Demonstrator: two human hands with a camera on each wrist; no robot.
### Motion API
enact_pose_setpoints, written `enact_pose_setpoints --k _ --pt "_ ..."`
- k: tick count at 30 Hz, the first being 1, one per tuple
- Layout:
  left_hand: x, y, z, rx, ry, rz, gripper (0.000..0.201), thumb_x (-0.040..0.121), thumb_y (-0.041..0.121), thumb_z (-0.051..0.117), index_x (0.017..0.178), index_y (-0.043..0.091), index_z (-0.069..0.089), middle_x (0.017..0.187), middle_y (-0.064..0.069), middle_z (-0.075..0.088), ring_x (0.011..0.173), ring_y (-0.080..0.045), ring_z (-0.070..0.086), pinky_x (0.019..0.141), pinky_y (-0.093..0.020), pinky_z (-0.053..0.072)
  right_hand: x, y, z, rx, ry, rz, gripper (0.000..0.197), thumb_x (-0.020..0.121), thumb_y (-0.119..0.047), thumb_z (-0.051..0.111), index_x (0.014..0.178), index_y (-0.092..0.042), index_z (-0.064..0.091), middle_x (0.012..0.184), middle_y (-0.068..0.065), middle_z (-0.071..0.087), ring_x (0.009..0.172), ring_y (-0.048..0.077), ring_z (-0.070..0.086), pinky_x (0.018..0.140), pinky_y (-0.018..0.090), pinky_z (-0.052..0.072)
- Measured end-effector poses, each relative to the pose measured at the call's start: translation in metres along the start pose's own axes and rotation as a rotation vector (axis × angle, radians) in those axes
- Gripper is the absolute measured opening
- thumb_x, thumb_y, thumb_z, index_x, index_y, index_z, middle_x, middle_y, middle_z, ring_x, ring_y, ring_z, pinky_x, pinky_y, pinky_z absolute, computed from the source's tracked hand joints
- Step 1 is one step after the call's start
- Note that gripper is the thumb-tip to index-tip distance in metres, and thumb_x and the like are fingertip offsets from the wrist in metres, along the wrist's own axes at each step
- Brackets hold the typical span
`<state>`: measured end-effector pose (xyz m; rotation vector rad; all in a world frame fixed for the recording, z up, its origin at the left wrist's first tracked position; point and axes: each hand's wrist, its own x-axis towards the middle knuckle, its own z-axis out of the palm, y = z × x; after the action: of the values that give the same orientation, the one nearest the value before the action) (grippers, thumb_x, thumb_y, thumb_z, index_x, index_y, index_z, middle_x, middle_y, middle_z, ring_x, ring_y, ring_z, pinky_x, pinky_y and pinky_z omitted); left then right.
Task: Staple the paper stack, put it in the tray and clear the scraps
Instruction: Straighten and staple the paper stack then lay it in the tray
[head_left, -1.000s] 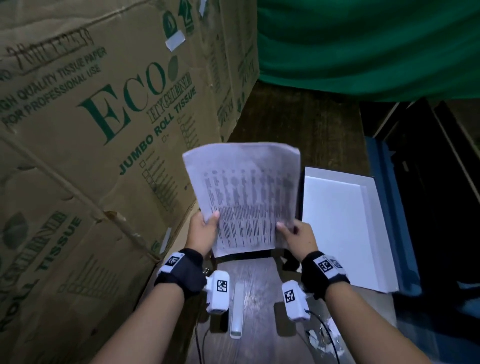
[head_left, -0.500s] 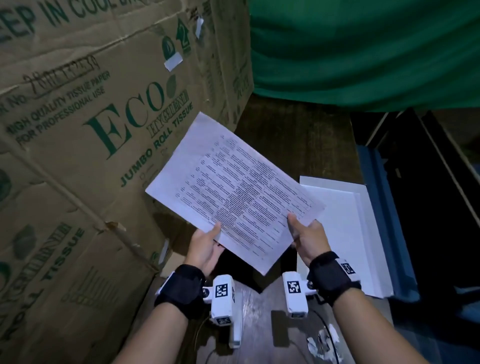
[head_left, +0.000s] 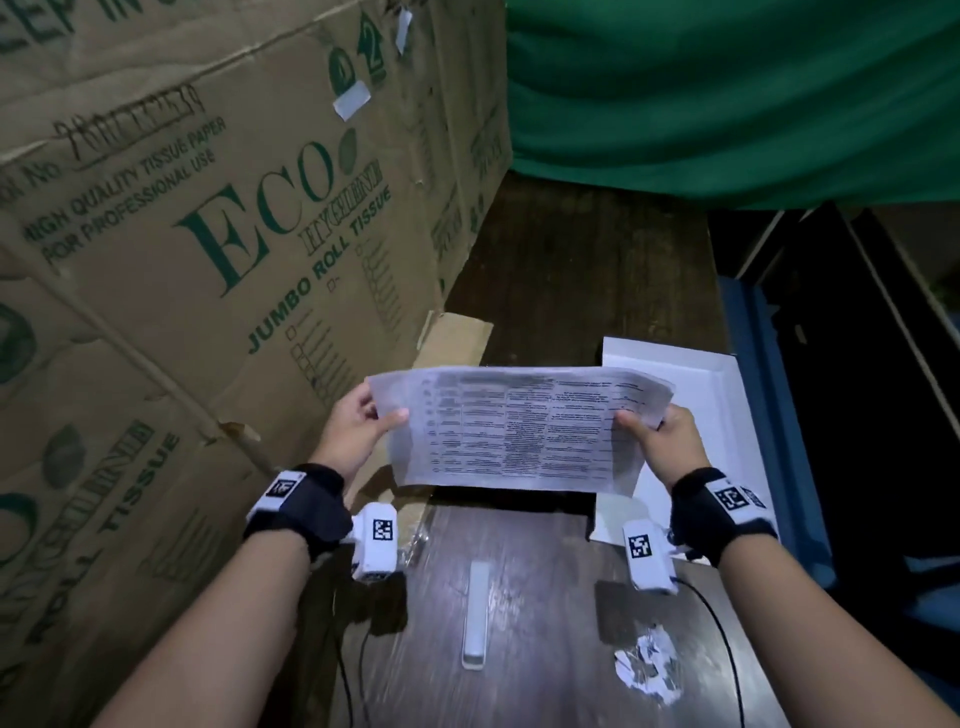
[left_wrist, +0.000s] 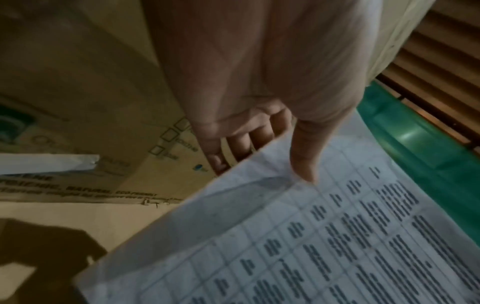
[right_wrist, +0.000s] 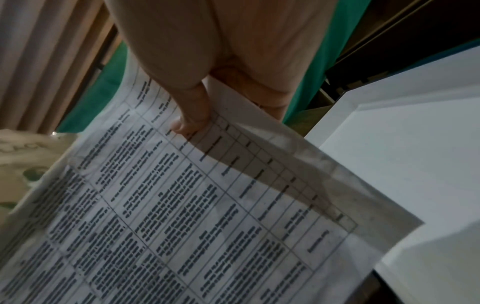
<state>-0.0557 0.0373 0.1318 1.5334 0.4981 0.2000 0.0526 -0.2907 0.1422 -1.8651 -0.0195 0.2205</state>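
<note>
The paper stack (head_left: 519, 426), printed with a table, is held landscape above the dark wooden table. My left hand (head_left: 358, 431) pinches its left short edge, thumb on top, fingers underneath. My right hand (head_left: 660, 441) pinches the right short edge the same way. In the left wrist view the left thumb (left_wrist: 303, 156) presses on the paper stack (left_wrist: 311, 236). The right wrist view has the right thumb (right_wrist: 192, 115) on the paper stack (right_wrist: 182, 205), beside the white tray (right_wrist: 402, 164). A white stapler (head_left: 477, 616) lies on the table below the stack. Torn paper scraps (head_left: 649, 662) lie near my right forearm.
Large cardboard boxes (head_left: 182, 260) form a wall along the left. A cardboard flap (head_left: 452, 343) lies flat beyond the stack. The white tray (head_left: 727, 405) sits at the table's right, partly behind the paper. Green cloth (head_left: 727, 104) hangs at the back. A black cable (head_left: 722, 634) runs under my right wrist.
The stack has turned from upright portrait through a diagonal to landscape, and it is lower. Both hands shifted from its bottom edge to its short side edges.
</note>
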Motion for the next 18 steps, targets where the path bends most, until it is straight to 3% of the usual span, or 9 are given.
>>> enact_pose_setpoints --k 4,7,10,12,14,16,18 --pt "0.003 -0.002 0.005 0.089 0.11 0.032 0.021 0.087 0.007 0.065 0.106 0.015 0.064 0.103 0.0 0.071 0.101 -0.022 0.066 0.088 -0.034 0.051 -0.002 0.001 0.018 0.025 0.039 0.011 0.005 0.088 -0.011 0.063 0.093 -0.011 0.066 0.093 0.01 0.067 0.082 0.022 0.063 0.081 0.031 0.049" --pt "-0.007 -0.002 0.009 0.077 0.254 0.139 0.019 0.088 0.002 0.061 0.102 0.014 0.061 0.093 0.002 0.067 0.089 -0.015 0.063 0.079 -0.023 0.049 -0.006 0.004 0.031 0.087 0.083 0.024 0.007 0.089 -0.015 0.063 0.096 -0.014 0.065 0.091 0.006 0.067 0.082 0.019 0.062 0.08 0.031 0.048" --pt "-0.017 -0.019 0.005 0.102 0.301 0.163 0.019 0.087 -0.001 0.06 0.101 0.013 0.059 0.098 -0.01 0.065 0.092 -0.022 0.06 0.082 -0.035 0.047 -0.012 0.016 0.045 0.103 0.105 0.05 0.016 0.087 -0.013 0.065 0.1 -0.004 0.068 0.089 0.008 0.068 0.079 0.019 0.063 0.076 0.031 0.049" --pt "-0.021 -0.042 0.003 0.155 0.302 0.096 0.015 0.087 0.0 0.06 0.101 0.009 0.059 0.099 -0.014 0.064 0.094 -0.025 0.058 0.083 -0.04 0.047 -0.018 0.031 0.055 0.089 0.087 0.088 0.02 0.086 -0.01 0.067 0.101 0.002 0.069 0.089 0.01 0.068 0.082 0.023 0.064 0.076 0.031 0.049" --pt "-0.025 -0.066 0.002 0.178 0.306 -0.011 0.016 0.087 0.003 0.062 0.1 0.013 0.059 0.103 -0.014 0.065 0.1 -0.03 0.06 0.088 -0.045 0.049 -0.025 0.046 0.064 0.072 0.053 0.15 0.017 0.084 -0.008 0.068 0.1 -0.002 0.069 0.085 0.007 0.068 0.084 0.023 0.064 0.072 0.027 0.049" --pt "-0.026 -0.082 0.001 0.195 0.329 -0.073 0.027 0.086 0.008 0.065 0.111 0.009 0.058 0.113 -0.015 0.065 0.11 -0.033 0.061 0.097 -0.052 0.048 -0.029 0.054 0.07 0.094 0.042 0.229 0.017 0.085 -0.007 0.067 0.101 -0.008 0.066 0.083 0.004 0.066 0.081 0.022 0.062 0.061 0.021 0.049" --pt "-0.025 -0.086 0.0 0.193 0.342 -0.086 0.033 0.085 0.009 0.067 0.116 0.006 0.057 0.115 -0.015 0.065 0.11 -0.033 0.061 0.099 -0.054 0.048 -0.027 0.057 0.071 0.101 0.058 0.235 0.021 0.085 -0.008 0.067 0.105 -0.009 0.065 0.09 0.009 0.067 0.085 0.024 0.063 0.065 0.023 0.05"
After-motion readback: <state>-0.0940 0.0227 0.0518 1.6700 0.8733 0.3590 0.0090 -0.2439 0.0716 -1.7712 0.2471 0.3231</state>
